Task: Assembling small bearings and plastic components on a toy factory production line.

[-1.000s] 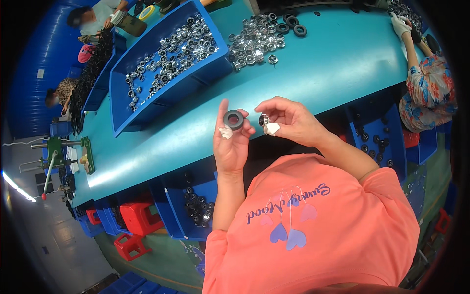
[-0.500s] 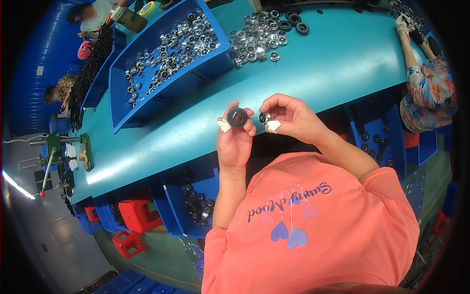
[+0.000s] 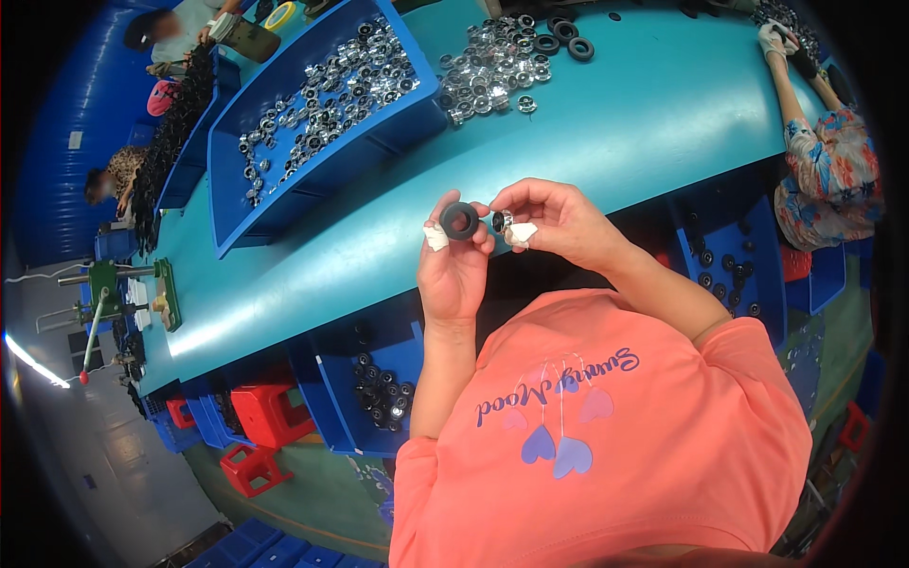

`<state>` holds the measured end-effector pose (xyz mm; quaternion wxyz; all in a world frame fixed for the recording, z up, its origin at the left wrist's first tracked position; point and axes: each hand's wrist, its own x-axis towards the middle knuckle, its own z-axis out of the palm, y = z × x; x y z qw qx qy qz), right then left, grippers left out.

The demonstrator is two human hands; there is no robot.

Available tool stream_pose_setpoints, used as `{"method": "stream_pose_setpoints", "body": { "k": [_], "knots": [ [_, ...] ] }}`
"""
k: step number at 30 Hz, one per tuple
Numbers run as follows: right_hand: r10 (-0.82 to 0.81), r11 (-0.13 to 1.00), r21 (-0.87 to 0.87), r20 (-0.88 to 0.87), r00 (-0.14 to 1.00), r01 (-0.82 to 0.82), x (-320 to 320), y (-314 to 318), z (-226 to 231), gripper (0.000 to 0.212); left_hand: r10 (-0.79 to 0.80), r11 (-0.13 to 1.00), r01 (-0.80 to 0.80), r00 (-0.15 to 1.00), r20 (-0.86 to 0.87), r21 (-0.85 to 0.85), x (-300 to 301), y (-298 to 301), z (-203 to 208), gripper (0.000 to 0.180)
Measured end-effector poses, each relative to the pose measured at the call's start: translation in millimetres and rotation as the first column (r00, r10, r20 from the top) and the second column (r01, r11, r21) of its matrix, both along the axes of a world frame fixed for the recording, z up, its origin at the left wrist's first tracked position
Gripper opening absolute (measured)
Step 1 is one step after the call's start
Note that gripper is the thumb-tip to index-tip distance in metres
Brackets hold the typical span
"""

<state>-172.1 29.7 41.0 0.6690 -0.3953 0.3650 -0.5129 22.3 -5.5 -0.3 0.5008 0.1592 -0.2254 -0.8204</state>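
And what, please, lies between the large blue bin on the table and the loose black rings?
In the head view, a heap of shiny round parts lies there.

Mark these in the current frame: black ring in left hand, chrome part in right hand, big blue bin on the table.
Black ring (image 3: 448,224): head view, left side of its band.
Chrome part (image 3: 499,222): head view, dark centre.
Blue bin (image 3: 379,145): head view, near outer wall.

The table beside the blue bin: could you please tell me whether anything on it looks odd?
Perhaps the silver parts heaped loose on the table beside the blue bin, since similar ones lie inside it.
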Motion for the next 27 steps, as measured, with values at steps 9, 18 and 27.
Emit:
{"method": "stream_pose_setpoints", "body": {
  "k": [9,18,27],
  "knots": [
    [0.002,1.0,-0.004,0.001,1.0,-0.002,0,-1,-1,0.035,-0.013,0.995,0.023,0.994,-0.106,0.094,-2,1,3,0.046],
    [0.016,0.985,0.16,0.327,0.945,-0.072,-8,-4,-5,0.03,0.297,0.938,-0.164,0.831,0.47,-0.304,-7,9,2,0.035],
    [-0.067,0.986,0.16,0.122,0.99,0.047,5,-6,-34,0.024,0.454,0.839,-0.088,0.657,0.602,-0.537,-19,11,6,0.014]
  ]
}}
